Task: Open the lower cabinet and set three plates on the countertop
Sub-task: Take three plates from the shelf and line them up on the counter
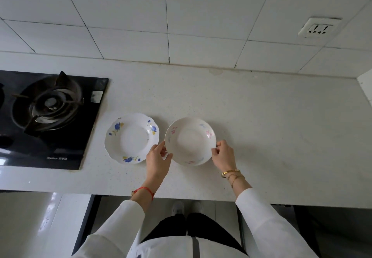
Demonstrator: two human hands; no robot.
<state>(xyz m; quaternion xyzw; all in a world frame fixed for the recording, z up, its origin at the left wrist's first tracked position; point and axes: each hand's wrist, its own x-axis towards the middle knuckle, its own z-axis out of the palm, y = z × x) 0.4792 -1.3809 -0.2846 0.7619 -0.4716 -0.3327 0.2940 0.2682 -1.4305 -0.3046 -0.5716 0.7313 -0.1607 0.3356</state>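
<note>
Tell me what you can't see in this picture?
All in the head view:
- Cabinet: its inside and any third plate are hidden under the countertop.
- Stove: cut off by the left edge.
- Pink plate: the left hand and right hand cover its rim at each grip; whether it rests on the counter is unclear.
- Stove lettering: too small to read.
- Blue plate: fully visible.
</note>
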